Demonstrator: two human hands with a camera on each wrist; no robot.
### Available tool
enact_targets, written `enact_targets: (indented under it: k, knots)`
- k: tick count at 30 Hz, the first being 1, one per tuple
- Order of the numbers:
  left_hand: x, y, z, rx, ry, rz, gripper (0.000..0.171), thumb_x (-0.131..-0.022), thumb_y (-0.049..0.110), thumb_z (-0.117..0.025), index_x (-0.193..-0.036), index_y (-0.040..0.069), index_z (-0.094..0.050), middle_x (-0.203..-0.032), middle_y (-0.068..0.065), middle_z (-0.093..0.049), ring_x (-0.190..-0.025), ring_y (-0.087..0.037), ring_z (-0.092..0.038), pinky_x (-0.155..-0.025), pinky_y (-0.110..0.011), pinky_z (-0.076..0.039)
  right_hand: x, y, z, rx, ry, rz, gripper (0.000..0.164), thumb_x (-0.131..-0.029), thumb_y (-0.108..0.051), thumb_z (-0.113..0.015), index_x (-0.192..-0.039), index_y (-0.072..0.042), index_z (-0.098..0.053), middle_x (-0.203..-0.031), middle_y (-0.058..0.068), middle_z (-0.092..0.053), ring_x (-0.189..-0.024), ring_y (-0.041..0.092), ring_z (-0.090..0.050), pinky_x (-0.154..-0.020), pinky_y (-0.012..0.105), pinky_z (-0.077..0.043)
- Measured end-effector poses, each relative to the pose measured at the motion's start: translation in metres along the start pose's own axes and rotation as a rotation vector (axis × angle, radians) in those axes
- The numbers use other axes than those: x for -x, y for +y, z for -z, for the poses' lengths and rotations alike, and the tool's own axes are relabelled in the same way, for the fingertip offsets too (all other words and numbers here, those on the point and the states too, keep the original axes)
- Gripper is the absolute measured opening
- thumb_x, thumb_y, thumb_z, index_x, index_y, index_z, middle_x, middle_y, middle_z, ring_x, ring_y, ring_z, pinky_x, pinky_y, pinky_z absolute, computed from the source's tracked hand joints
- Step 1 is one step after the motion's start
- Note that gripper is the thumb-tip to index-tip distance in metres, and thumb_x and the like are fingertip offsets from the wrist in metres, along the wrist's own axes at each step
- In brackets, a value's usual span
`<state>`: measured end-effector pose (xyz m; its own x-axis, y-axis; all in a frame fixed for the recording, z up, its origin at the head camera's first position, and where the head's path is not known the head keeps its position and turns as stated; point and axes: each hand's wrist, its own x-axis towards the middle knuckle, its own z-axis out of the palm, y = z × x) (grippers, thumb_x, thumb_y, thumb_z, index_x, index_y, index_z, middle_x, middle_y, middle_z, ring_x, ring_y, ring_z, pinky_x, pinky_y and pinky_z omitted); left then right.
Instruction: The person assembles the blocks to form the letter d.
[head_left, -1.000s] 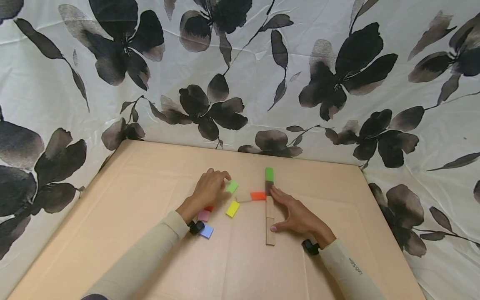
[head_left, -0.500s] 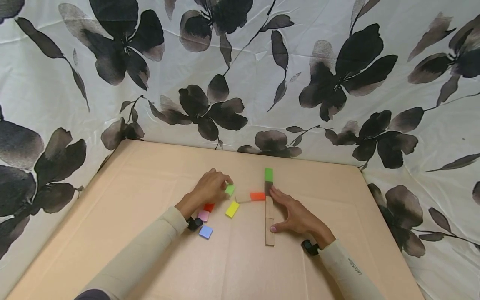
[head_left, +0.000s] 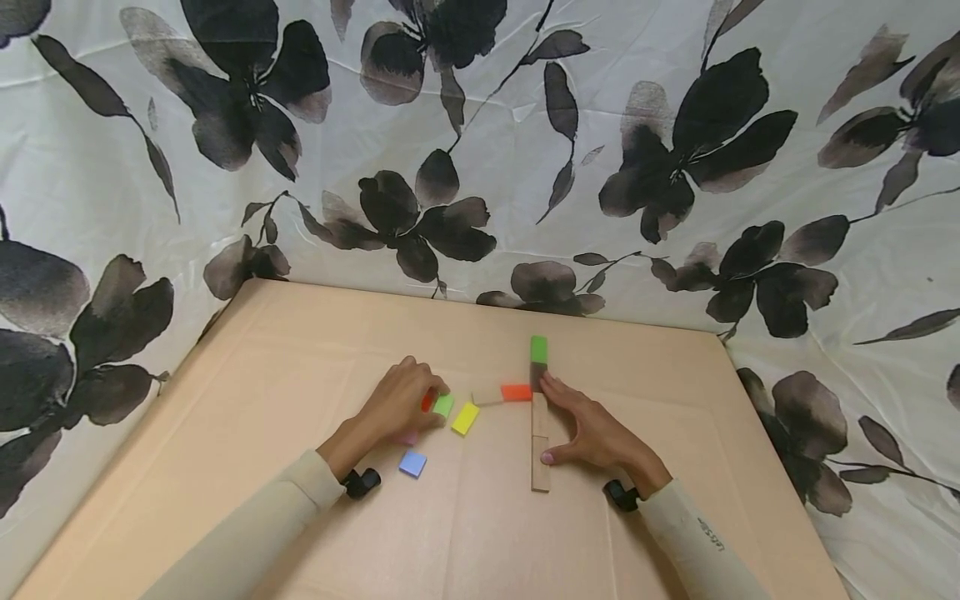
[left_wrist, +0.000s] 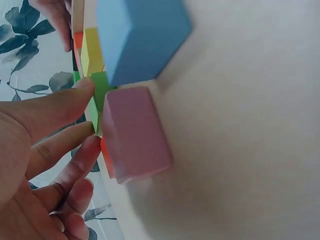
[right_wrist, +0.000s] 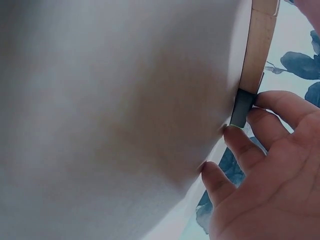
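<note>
Head view: light green block (head_left: 444,407) pinched in the grip of the left hand (head_left: 401,400), just left of the yellow block (head_left: 465,418) on the tabletop (head_left: 300,350), well apart from the right hand (head_left: 600,429); long axis hard to judge. Left wrist: held between thumb and index finger, beyond the pink block (left_wrist: 137,135). Right wrist: fingers loosely extended, touching the dark block (right_wrist: 242,105), gripping nothing.

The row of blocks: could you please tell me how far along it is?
The straight row looks laid, with the orange block at its side. Now the left hand pinches the light green block; the right hand touches the row. Apparently remaining: yellow block, blue block and pink block, apart from the row.
</note>
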<state>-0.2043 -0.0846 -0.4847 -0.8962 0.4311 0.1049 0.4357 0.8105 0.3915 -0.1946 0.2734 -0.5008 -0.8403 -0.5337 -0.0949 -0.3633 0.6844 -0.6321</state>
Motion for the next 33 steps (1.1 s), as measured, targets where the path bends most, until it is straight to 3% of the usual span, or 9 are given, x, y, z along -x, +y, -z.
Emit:
enact_targets:
  k: [17, 33]
  knots:
    - [0.045, 0.009, -0.009, 0.014, 0.073, -0.020, 0.041, -0.070, 0.031, -0.100, -0.104, 0.013, -0.085, -0.103, -0.001, -0.076, -0.088, -0.013, -0.046, -0.078, -0.028, -0.038, -0.002, -0.001, 0.000, 0.005, -0.001, -0.014, 0.124, -0.074, -0.045, -0.097, -0.169, -0.011, -0.025, -0.179, 0.010, -0.017, -0.164, 0.042, -0.018, -0.126, 0.067, -0.024]
    - [0.057, 0.036, -0.028, -0.080, 0.153, -0.109, 0.046, -0.066, 0.044, -0.100, -0.101, 0.019, -0.084, -0.094, 0.005, -0.075, -0.079, -0.009, -0.041, -0.072, -0.023, -0.035, -0.002, -0.001, 0.000, 0.007, 0.001, -0.004, 0.124, -0.074, -0.045, -0.096, -0.169, -0.010, -0.026, -0.179, 0.011, -0.018, -0.164, 0.043, -0.018, -0.126, 0.068, -0.024]
